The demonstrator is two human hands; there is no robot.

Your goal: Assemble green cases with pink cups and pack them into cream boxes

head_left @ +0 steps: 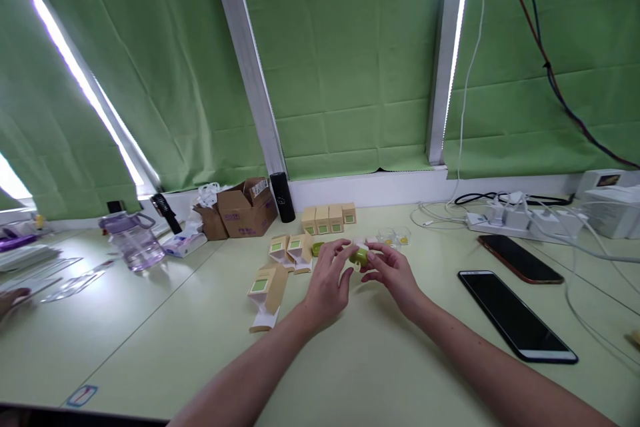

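Note:
Between the fingertips of both hands is a small rounded green object (359, 256) with a pale loop at its lower side; its kind is too small to make out. My left hand (327, 280) reaches over it from the left, fingers bent. My right hand (394, 272) pinches its right side. Just behind my left fingers sits another green piece (317, 249), partly hidden. Small opened cartons with green labels lie left of my hands, the nearest one (269, 287) with its white flap out. Clear plastic cups with yellow bits (395, 237) stand behind my right hand.
Several closed small cartons (329, 219) stand in a row at the back. Further left are a cardboard box (247, 210), a black cylinder (283, 197) and a purple water bottle (133, 240). Two phones (517, 313) and a power strip (525, 223) lie right. Another person's hand (14, 298) shows far left.

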